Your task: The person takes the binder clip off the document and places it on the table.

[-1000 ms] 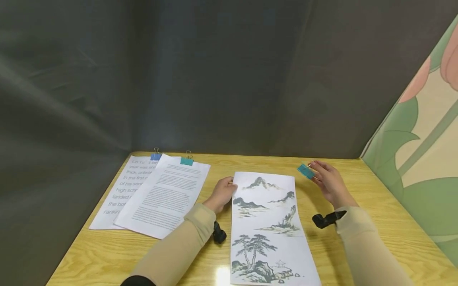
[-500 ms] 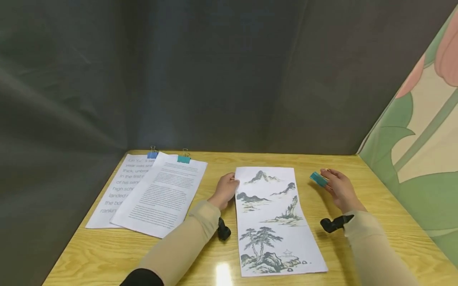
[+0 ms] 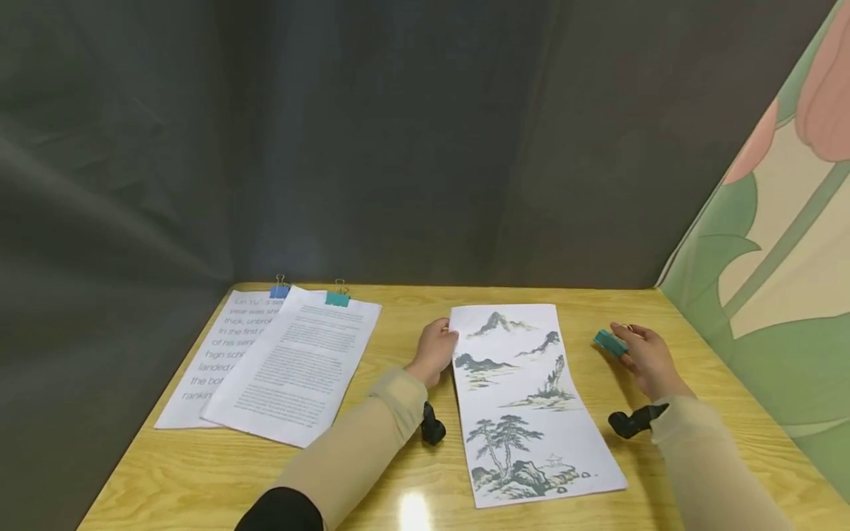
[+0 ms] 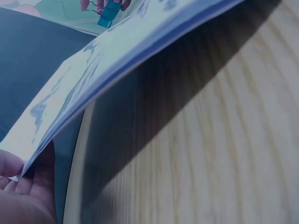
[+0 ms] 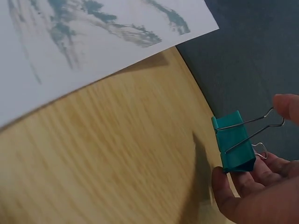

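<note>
My left hand [image 3: 434, 350] pinches the upper left edge of a thin stack of paper [image 3: 524, 383] printed with an ink landscape. In the left wrist view the thumb lies on top of the stack and fingers [image 4: 42, 182] are beneath it. The stack's far end is lifted off the table, with a shadow under it. To the right of the stack, my right hand [image 3: 651, 358] holds a teal binder clip [image 5: 236, 140] by its wire handles, above the table. The clip is apart from the paper. Its handles stand spread between thumb and fingers in the right wrist view.
Two overlapping text documents lie at the left, the front one [image 3: 299, 369] with a teal binder clip [image 3: 337, 299] on its top edge, the rear one [image 3: 212, 361] with a blue clip [image 3: 280, 292]. A dark curtain [image 3: 425, 147] stands behind the wooden table [image 3: 392, 295].
My left hand has shifted the landscape stack to the right and slightly away from me. My right hand has moved right with the teal binder clip. The documents at left have stayed put.
</note>
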A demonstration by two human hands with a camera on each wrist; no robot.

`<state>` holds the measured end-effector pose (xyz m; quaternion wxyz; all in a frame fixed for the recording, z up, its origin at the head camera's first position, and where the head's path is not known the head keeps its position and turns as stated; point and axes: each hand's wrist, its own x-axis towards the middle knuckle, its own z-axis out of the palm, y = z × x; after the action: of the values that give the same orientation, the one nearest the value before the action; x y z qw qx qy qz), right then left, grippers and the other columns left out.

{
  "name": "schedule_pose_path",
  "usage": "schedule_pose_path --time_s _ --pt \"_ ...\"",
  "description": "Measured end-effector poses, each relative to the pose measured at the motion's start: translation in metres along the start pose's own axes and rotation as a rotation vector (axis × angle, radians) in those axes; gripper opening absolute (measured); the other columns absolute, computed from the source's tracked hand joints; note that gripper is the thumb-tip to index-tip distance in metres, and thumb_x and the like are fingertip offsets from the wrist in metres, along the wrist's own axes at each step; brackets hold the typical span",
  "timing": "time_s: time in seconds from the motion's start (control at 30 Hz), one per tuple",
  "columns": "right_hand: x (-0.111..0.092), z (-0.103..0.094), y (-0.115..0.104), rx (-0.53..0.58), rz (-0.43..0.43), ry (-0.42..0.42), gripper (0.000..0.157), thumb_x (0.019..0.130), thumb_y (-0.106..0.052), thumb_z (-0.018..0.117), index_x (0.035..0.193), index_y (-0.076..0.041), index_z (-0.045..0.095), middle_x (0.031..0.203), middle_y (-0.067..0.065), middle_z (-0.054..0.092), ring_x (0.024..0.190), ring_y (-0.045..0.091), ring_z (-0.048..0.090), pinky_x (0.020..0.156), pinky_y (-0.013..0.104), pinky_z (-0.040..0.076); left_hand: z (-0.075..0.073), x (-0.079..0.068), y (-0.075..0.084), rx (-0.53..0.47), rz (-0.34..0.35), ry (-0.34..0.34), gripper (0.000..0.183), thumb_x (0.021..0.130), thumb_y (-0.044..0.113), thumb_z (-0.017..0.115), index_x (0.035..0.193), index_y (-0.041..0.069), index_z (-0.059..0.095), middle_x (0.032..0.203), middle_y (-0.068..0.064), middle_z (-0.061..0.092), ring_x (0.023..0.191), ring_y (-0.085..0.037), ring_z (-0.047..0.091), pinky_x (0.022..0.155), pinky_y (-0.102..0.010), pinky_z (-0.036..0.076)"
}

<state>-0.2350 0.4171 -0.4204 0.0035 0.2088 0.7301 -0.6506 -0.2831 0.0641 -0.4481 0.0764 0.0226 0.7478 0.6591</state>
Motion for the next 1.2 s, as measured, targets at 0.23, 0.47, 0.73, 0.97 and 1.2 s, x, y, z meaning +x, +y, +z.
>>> schedule_pose_path --time_s 0.23,0.47,0.73,0.97,1.2 --pt "0.005 -0.011 0.012 -0.019 0.02 0.043 0.09 0.106 -0.045 0.053 0.163 0.002 0.002 0.171 0.015 0.002 0.133 0.02 0.036 0.098 0.025 0.041 0.02 0.002 -0.006 -0.049 0.002 0.016 0.032 0.105 0.005 0.049 0.134 -0.001 0.06 0.143 -0.022 0.056 0.131 -0.037 0.054 0.101 -0.048 0.049" --pt "0.008 -0.014 0.019 -0.031 0.02 0.095 0.087 0.106 -0.041 0.055 0.163 0.005 0.007 0.164 0.015 0.02 0.097 0.002 0.043 0.077 0.017 0.047 0.03 0.005 -0.001 -0.031 0.003 -0.008 0.036 0.105 0.004 0.048 0.138 -0.002 0.058 0.142 -0.02 0.056 0.13 -0.036 0.054 0.1 -0.047 0.049" --pt "0.01 -0.013 0.021 -0.084 0.02 0.094 0.088 0.106 -0.043 0.053 0.163 0.004 0.005 0.168 0.023 0.01 0.09 0.003 0.047 0.074 0.019 0.05 0.043 0.015 -0.003 -0.017 -0.008 -0.042 0.042 0.106 0.006 0.048 0.147 0.0 0.053 0.149 -0.02 0.051 0.137 -0.038 0.049 0.106 -0.05 0.046" --pt "0.01 -0.016 0.016 -0.106 0.022 0.097 0.09 0.105 -0.046 0.052 0.163 0.005 0.005 0.169 0.025 0.007 0.105 0.008 0.045 0.076 0.017 0.048 0.05 0.024 0.0 -0.008 0.011 -0.039 0.037 0.104 0.004 0.048 0.139 0.0 0.059 0.146 -0.019 0.054 0.134 -0.036 0.051 0.104 -0.048 0.048" --pt "0.011 -0.015 0.015 -0.199 0.04 0.089 0.092 0.105 -0.049 0.051 0.161 0.009 0.007 0.166 0.03 0.012 0.101 0.016 0.044 0.075 0.019 0.046 0.057 0.026 0.004 0.012 0.003 -0.04 0.04 0.103 0.003 0.048 0.143 0.0 0.056 0.143 -0.018 0.056 0.13 -0.034 0.054 0.101 -0.046 0.05"
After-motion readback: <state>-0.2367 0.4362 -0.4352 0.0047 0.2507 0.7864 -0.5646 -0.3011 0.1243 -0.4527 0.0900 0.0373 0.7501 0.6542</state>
